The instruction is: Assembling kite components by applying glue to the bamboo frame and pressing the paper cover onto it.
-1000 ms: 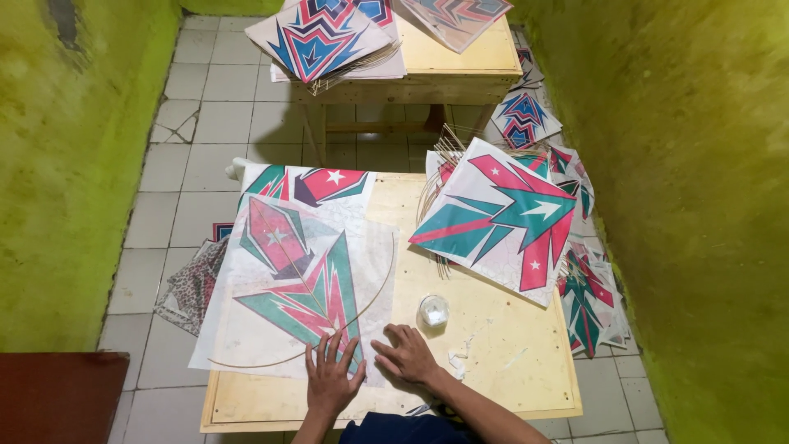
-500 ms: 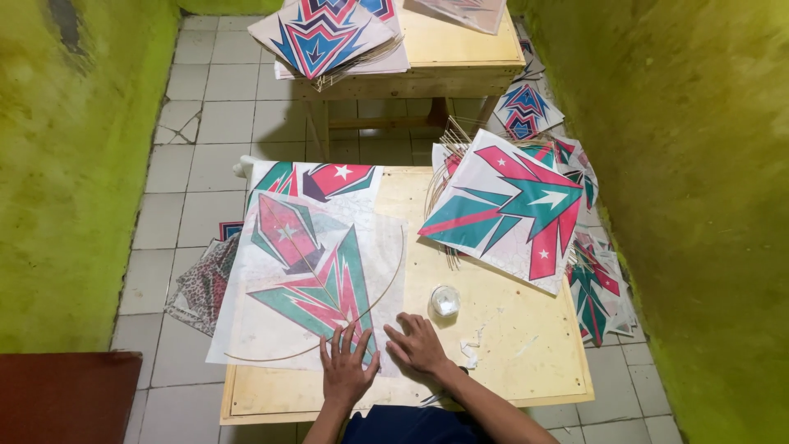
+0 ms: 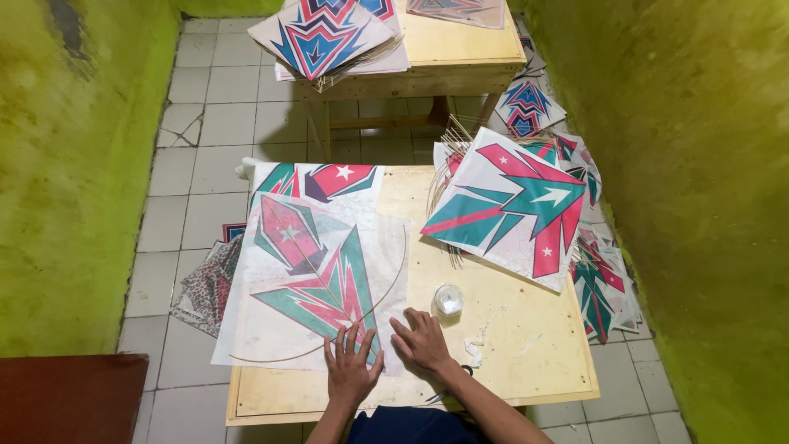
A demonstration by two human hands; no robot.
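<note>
That kite sheet (image 3: 316, 275) on the wooden table (image 3: 526, 345) looks feather-light, floppy and easy to tear, so I'd handle it by the thin bowed stick (image 3: 386, 292) or flat near an edge. Left hand (image 3: 352, 367) lies flat, fingers spread, on its near corner; right hand (image 3: 422, 339) presses beside it, fingers closer together, maybe pinching something, hard to tell.

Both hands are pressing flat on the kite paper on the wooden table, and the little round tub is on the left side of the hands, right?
Not quite. The head view shows the little round tub on the right side, just beyond the right hand. The left hand and right hand do press flat on the kite paper on the wooden table.
</note>
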